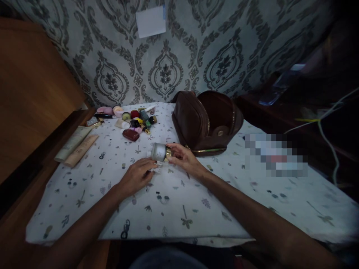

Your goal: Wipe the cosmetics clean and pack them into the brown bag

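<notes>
A small pale grey-green jar with a gold cap point(159, 152) is tipped on its side above the middle of the table. The fingers of my right hand point(185, 158) are wrapped round its gold end. Just below the jar, my left hand point(138, 173) pinches a crumpled white tissue point(156, 169) against or very near the jar's underside; whether they touch, I cannot tell. Behind my right hand stands a brown leather cosmetic bag point(185, 119), its zipped top gaping.
Several small cosmetics, among them a dark red case point(131, 135), cluster at the back left. Two tubes, one green-grey point(73, 144) and one peach point(82, 150), lie by the left edge. A blurred-out item point(276, 155) lies at right. The patterned wall point(165, 74) closes off the back.
</notes>
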`<state>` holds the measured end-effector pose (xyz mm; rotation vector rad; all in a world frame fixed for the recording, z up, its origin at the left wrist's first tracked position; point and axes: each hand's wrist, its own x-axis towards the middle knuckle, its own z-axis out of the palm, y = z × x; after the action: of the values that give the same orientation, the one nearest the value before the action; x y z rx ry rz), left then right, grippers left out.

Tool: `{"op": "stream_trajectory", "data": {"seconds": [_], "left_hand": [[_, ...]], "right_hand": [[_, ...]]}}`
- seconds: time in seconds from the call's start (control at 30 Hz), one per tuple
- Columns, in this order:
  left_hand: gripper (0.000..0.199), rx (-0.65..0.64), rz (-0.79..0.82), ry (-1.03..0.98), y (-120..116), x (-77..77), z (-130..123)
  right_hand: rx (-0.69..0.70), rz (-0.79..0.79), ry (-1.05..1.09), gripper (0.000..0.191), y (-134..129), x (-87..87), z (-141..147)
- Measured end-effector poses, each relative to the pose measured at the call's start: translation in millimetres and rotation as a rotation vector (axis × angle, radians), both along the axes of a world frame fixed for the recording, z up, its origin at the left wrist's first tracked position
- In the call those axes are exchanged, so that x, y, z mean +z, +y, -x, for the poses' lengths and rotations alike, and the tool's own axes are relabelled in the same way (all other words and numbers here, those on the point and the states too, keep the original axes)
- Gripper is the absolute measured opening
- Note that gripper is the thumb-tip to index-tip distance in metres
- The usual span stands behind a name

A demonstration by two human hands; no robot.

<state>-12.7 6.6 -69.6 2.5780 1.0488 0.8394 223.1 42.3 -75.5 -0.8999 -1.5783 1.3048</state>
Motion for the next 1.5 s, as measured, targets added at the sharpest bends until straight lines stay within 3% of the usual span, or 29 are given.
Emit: {"op": "stream_trajectory", "data": {"seconds": [0.43,0.8,0.93,1.1,1.3,1.5], "left_hand": [[0.027,-0.149,0.055,0.094,14,3.3,22],[0.025,-0.086,0.099,-0.059,16,3.2,24],[0.024,0.029,0.124,-0.128,17,6.2,25],[0.024,0.281,0.167,-0.265,16,13.3,24],[0.026,0.118,0.216,-0.328,6,21.5,16],[0.027,0.115,0.248,-0.375,4,22.8,18]], "right_hand": [[0.156,0.101,0.055,0.050,5,4.3,-11],[0.187,0.076,0.015,0.050,2,12.1,-15],[0.164,0.013,-0.057,0.052,4,11.5,-17],[0.073,-0.159,-0.182,0.051,2,12.3,-17],[0.005,-0.369,-0.250,0.062,-9,16.4,-7],[-0.028,-0.414,-0.202,0.066,-12,8.4,16]]}}
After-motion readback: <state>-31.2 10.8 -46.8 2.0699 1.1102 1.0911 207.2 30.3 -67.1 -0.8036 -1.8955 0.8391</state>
